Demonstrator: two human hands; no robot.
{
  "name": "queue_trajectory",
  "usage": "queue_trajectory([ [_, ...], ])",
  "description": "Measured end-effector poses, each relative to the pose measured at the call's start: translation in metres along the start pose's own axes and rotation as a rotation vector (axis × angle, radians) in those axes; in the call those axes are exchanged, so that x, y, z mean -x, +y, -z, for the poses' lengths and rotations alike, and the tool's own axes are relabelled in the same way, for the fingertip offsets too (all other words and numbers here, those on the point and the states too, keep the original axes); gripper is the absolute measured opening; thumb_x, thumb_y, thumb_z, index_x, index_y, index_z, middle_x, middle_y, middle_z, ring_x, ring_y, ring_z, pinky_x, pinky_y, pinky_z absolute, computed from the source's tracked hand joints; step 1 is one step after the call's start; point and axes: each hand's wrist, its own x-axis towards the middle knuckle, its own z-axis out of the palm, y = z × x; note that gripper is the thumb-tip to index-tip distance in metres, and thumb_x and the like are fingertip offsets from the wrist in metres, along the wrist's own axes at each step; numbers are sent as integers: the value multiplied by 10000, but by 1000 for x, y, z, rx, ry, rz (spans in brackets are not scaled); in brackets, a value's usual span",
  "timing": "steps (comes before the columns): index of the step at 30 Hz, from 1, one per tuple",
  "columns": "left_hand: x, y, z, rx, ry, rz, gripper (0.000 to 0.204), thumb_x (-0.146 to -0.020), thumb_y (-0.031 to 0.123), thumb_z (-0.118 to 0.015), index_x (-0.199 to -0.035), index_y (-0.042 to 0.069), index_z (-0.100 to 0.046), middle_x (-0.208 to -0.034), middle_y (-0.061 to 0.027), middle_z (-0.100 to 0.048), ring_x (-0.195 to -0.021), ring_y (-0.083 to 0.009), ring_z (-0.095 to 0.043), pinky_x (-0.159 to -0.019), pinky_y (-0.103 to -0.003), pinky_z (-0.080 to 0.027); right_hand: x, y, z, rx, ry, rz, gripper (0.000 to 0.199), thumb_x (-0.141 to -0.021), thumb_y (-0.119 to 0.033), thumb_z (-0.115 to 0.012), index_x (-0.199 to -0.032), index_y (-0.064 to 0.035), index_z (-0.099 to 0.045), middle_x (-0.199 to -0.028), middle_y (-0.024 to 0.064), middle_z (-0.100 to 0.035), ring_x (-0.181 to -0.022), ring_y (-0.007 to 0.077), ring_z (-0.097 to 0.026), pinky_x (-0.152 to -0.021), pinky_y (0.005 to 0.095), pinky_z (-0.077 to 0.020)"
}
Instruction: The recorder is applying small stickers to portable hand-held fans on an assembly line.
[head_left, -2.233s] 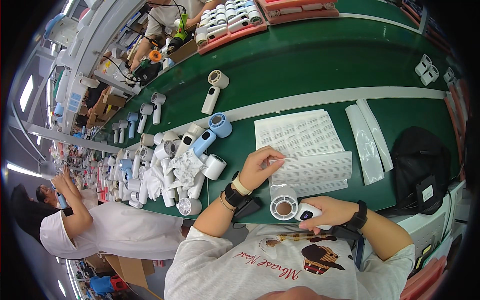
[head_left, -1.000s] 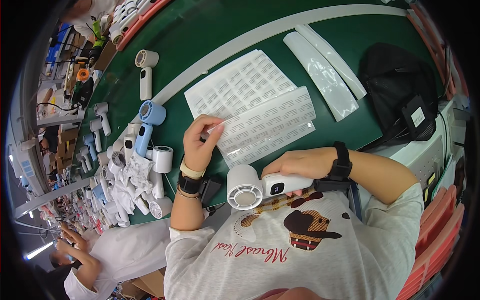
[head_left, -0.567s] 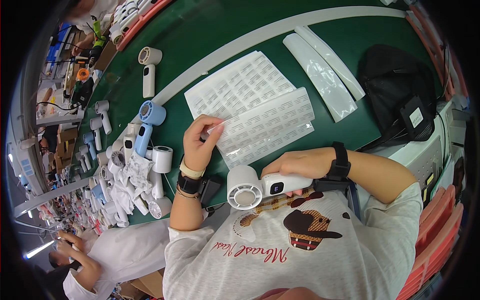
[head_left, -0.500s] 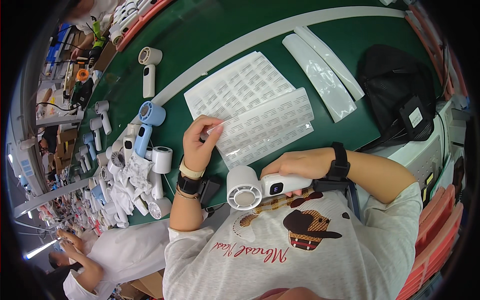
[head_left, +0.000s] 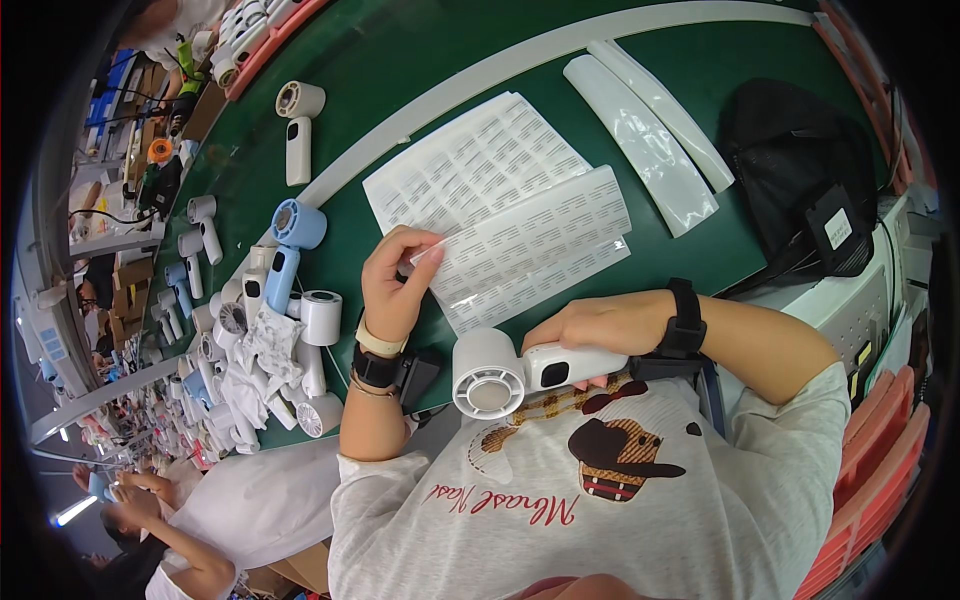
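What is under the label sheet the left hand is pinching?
Another label sheet shows past the far edge of the pinched sheet, on the green tabletop. Anything directly beneath the pinched sheet is covered, so the number of sheets is unclear.

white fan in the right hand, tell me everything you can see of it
The white fan has a wide, drum-shaped head, a spoked grille around a pale round centre, and a rounded handle with a dark window showing no lit digits. It looks like smooth plastic. It lies sideways, head to the left, grille turned toward the wearer. The right hand grips the handle from above, at the near edge of the green table. Whether it touches the shirt is unclear.
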Motion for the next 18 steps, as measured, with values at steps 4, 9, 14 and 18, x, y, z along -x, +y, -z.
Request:
queue_trajectory([
  [4, 0, 1, -1, -8, 0, -11, 108, -832, 67, -659, -915, 4, -629, -825, -33, -595, -712, -104, -473, -631, -218, -356, -1, 5, 0, 13, 11, 61, 405, -887, -228, -301, -1149, -46, -550, -696, 43, -562, -505, 95, -515, -500, 224, -436],
  [9, -1, 4, -4, 11, -3, -9, 106, -832, 65, -659, -913, 4, -629, -821, -38, -593, -723, -109, -485, -649, -221, -373, 3, 8, 2, -75, 1, 30, 368, -897, -238, -377, -1148, -33, -552, -765, 49, -591, -570, 81, -550, -544, 215, -453],
  [14, -3, 8, -5, -8, -17, -12, 104, -828, 63, -662, -907, 2, -630, -821, -44, -594, -728, -112, -507, -651, -220, -392, 11, 4, -9, -23, 41, 133, 278, -867, -219, -441, -1026, -15, -544, -713, 65, -581, -542, 100, -556, -516, 228, -456],
  [18, -3, 10, -4, 9, -5, -15, 109, -827, 76, -668, -901, 3, -633, -816, -49, -594, -706, -112, -516, -628, -219, -395, 27, -6, -8, -109, 10, 264, 269, -816, -277, -510, -877, -16, -502, -664, 92, -575, -550, 153, -580, -522, 256, -468],
])
